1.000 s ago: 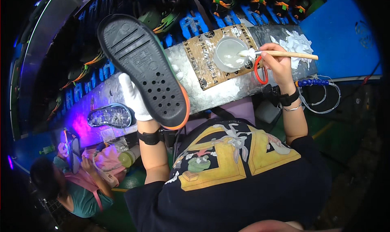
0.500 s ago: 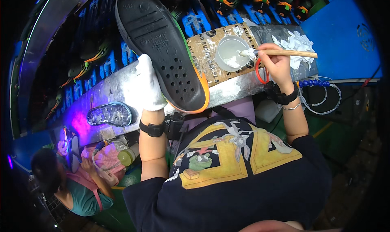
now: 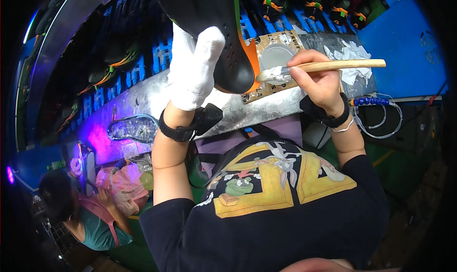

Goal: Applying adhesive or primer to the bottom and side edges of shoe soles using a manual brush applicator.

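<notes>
My left hand (image 3: pixel 197 74), in a white glove, is closed around a black shoe sole (image 3: pixel 231 74) with an orange and green edge, tilted over the bench. My bare right hand (image 3: pixel 316 79) grips a brush (image 3: pixel 352 65) by its pale wooden handle. White paste coats the bristles, which are at the orange edge of the sole; whether they touch it I cannot tell. Behind the brush tip stands a round translucent bowl (image 3: pixel 263 56), partly hidden by the brush and my fingers, on a brown cardboard sheet (image 3: pixel 290 38).
Crumpled white scraps (image 3: pixel 350 55) lie on the bench (image 3: pixel 243 115). Another sole (image 3: pixel 133 129) rests at left under purple light. Shoe parts with orange trim (image 3: pixel 273 10) line blue racks beyond. A blue hose (image 3: pixel 371 101) is at right; a co-worker (image 3: pixel 90 215) sits at lower left.
The brush has come out of the bowl and moved left to the sole's edge. My left hand has turned and tilted the sole, so its tread side no longer faces up.
</notes>
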Motion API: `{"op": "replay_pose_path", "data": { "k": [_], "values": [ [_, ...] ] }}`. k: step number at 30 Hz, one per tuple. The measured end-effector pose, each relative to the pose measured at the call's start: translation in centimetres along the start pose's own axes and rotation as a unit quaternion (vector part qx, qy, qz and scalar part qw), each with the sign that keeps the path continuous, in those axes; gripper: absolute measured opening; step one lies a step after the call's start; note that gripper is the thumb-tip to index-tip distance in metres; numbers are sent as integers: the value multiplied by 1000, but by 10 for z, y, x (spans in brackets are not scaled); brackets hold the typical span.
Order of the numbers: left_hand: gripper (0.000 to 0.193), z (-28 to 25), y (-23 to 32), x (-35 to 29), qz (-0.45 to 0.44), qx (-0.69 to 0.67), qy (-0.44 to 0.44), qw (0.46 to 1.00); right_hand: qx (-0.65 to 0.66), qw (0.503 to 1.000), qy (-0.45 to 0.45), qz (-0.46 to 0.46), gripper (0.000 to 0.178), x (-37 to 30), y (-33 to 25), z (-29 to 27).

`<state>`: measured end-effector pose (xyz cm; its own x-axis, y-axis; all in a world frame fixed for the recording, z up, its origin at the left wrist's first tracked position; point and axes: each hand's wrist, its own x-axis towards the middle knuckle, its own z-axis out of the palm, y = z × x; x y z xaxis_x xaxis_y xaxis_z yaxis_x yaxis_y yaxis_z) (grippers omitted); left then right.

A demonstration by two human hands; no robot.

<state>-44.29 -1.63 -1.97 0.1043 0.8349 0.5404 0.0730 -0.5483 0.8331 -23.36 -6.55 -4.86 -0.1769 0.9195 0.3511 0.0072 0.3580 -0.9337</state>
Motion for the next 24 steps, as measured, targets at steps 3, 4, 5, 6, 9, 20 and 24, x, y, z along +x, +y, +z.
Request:
{"op": "replay_pose_path", "data": {
  "k": [3,4,5,6,9,20,24],
  "values": [
    [57,-4,-1,2,13,-8,-22,1000,-1,1000,0,17,9,2,-2,4],
    [57,-6,-2,3,17,-11,-29,999,-9,1000,-23,15,9,2,-2,4],
    [57,-7,-2,3,20,-14,-36,999,-18,999,-46,13,8,1,-2,5],
    [57,-5,1,2,20,-13,-36,999,-17,999,-47,12,8,0,-3,6],
    [67,2,9,-2,23,51,-32,998,34,997,-62,21,8,-5,-4,12],
    [51,14,2,1,-99,-65,-44,992,-73,996,-35,29,6,-4,3,-6],
    [44,21,0,-5,-136,-129,-48,981,-200,976,-72,-43,8,3,-1,-9]
  ]
}}
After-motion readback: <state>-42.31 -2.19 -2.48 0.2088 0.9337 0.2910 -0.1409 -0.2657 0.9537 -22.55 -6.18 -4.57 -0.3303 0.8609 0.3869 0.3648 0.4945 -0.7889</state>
